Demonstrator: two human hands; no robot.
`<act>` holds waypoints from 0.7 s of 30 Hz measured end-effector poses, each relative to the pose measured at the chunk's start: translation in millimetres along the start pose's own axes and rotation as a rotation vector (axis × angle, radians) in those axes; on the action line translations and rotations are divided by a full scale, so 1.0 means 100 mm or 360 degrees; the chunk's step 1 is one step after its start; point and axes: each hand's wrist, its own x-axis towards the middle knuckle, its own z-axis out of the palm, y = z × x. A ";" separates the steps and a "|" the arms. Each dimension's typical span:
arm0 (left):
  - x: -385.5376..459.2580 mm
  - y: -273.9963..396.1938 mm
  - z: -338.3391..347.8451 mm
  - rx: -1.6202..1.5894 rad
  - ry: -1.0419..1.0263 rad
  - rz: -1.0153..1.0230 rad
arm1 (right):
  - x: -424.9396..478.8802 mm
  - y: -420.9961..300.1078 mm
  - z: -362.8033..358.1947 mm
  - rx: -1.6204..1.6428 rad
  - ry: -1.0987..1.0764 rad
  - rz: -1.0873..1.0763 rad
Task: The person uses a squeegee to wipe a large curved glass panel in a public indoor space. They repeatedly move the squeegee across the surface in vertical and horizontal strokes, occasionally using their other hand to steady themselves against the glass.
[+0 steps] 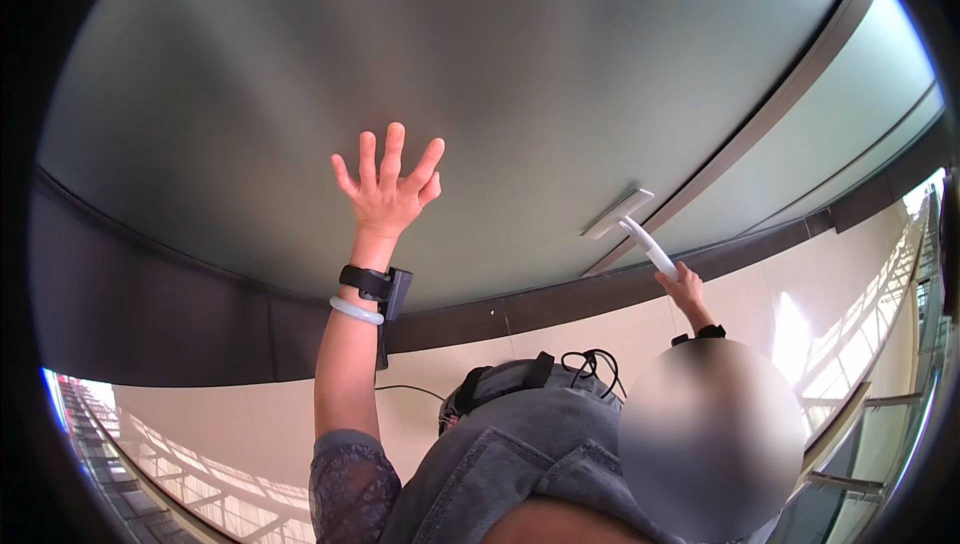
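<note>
A large frosted glass panel point(465, 63) fills the view before me. My left hand point(390, 195) is raised with fingers spread against or just over the panel and holds nothing; a black strap with a dark device and a pale bangle are on that wrist. Lower right, my right hand point(684, 290) grips the white handle of a flat-headed squeegee-like wiper point(619, 214). Its head lies at or close to the glass, tilted, beside the panel's metal frame strip point(750, 135). Whether the left palm touches the glass cannot be told.
A dark ledge point(465, 322) runs along the panel's bottom. Below it is a pale tiled floor point(750, 311) with sunlit patches. Metal railings point(840, 424) stand at the right, and a dark bag with a cord point(540, 375) is near my body. A blurred disc covers the lower right.
</note>
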 end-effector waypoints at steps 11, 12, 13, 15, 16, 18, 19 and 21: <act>-0.15 -0.01 0.12 -0.0042 0.0029 -0.0070 | -0.25 -0.24 0.32 0.0137 0.0137 0.0081; -0.19 -0.04 0.14 -0.0013 0.0031 0.0001 | -0.21 -0.24 0.26 0.0127 0.0128 0.0092; -0.20 -0.04 0.14 -0.0021 0.0029 0.0002 | -0.16 -0.22 0.19 0.0116 0.0123 0.0098; -0.19 -0.03 0.13 -0.0024 0.0013 -0.0003 | -0.07 -0.23 0.11 0.0047 0.0109 0.0029; -0.17 -0.03 0.13 -0.0023 0.0009 -0.0001 | -0.04 -0.30 0.09 -0.0005 0.0099 -0.0030; -0.13 -0.03 0.10 -0.0015 -0.0008 0.0003 | -0.01 -0.65 0.07 -0.0107 0.0040 -0.0223; -0.11 -0.03 0.09 -0.0020 -0.0015 -0.0021 | -0.01 -0.96 0.09 -0.0110 -0.0067 -0.0319; -0.08 -0.01 0.08 -0.0030 -0.0017 -0.0064 | -0.09 -1.66 0.15 -0.0197 -0.0189 -0.0535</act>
